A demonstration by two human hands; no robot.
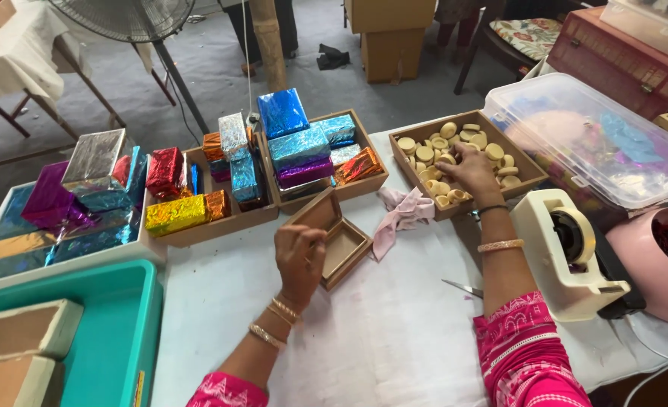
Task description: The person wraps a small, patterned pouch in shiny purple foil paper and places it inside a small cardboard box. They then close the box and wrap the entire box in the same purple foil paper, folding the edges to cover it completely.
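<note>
So this looks like the filling stage, going left to right: left hand [298, 256] has its fingers curled onto the edge of the small open brown cardboard box [332, 237], pinning it to the white tablecloth [394, 324]. Right hand [466, 169] is down in the shallow wooden tray of round pale discs [526, 162], fingers closing over a few, can't tell if it's actually got one. Next bit needs a clean pinch and a short carry back left, since the box sits well apart from that hand

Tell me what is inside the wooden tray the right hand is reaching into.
The wooden tray holds many small round tan pieces, loosely piled. The right hand covers some in the middle, and whatever lies beneath the pile is hidden.
</note>
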